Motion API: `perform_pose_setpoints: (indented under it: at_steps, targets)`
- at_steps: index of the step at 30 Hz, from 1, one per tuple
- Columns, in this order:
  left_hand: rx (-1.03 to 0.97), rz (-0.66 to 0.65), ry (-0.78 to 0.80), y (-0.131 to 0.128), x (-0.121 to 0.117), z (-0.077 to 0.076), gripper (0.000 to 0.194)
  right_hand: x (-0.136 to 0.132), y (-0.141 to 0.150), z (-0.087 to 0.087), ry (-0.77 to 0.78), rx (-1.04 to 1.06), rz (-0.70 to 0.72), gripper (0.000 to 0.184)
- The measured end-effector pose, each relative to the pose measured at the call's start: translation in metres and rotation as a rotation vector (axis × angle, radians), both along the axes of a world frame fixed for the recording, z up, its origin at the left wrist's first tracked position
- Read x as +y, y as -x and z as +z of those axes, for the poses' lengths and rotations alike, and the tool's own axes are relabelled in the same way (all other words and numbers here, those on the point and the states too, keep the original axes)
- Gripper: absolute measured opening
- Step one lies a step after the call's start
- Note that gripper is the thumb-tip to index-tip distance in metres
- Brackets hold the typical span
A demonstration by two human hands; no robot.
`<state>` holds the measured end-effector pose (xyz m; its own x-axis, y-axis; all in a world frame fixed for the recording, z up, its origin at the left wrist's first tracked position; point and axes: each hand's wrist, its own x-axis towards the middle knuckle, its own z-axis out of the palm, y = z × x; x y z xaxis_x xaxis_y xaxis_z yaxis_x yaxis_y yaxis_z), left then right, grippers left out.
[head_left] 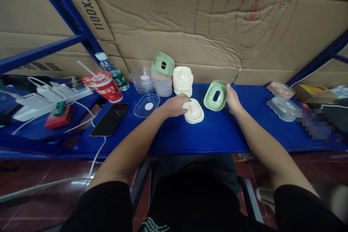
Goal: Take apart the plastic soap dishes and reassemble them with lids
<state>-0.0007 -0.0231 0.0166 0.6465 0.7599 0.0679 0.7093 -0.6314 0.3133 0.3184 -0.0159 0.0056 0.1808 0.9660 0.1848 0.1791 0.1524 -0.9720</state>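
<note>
My left hand [176, 105] is closed on the edge of a cream plastic lid [195, 113], its fingertips on the near left side; the piece has a raised oblong in its middle. In my right hand [232, 99] is a light green plastic shell [208, 100] with an oval hole, gripped by its right edge and tilted with its hollow side toward me. Behind the left hand stand a stack of cream pieces [182, 76] and a stack of frosted containers [163, 88] topped by another green shell [163, 61]. A clear oval lid [140, 108] lies left of that hand.
Clear containers [143, 85] sit at the back. To the left are a black phone [108, 119], a red paper cup [104, 87] with a straw, a water bottle [116, 76] and a white power strip [32, 107] with cables. Translucent pieces [282, 108] lie at right; cardboard [163, 18] walls the back.
</note>
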Motion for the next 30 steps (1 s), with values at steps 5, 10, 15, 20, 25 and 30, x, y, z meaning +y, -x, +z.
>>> perform_pose_setpoints:
  at_steps: [5,10,15,20,25,30]
  targets:
    - [0.111,0.026,0.004,0.012,0.007,0.003,0.061,-0.010,0.007,0.003,0.090,-0.072,0.181,0.079]
    - [0.032,0.046,0.016,-0.008,-0.004,-0.002,0.052,-0.018,0.015,0.003,0.121,-0.007,0.302,0.080]
    - [-0.231,0.113,-0.224,-0.021,-0.014,0.002,0.030,-0.026,0.025,0.007,0.137,0.075,0.395,0.074]
    - [-0.614,0.038,-0.454,-0.020,-0.024,0.016,0.028,-0.037,0.040,0.011,0.140,0.141,0.462,0.073]
    - [-0.459,0.109,-0.377,-0.015,-0.027,0.030,0.031,-0.044,0.050,0.008,0.138,0.106,0.678,0.080]
    - [-0.220,0.335,-0.186,0.014,-0.022,0.052,0.021,-0.038,0.039,0.008,-0.031,-0.109,0.613,0.081]
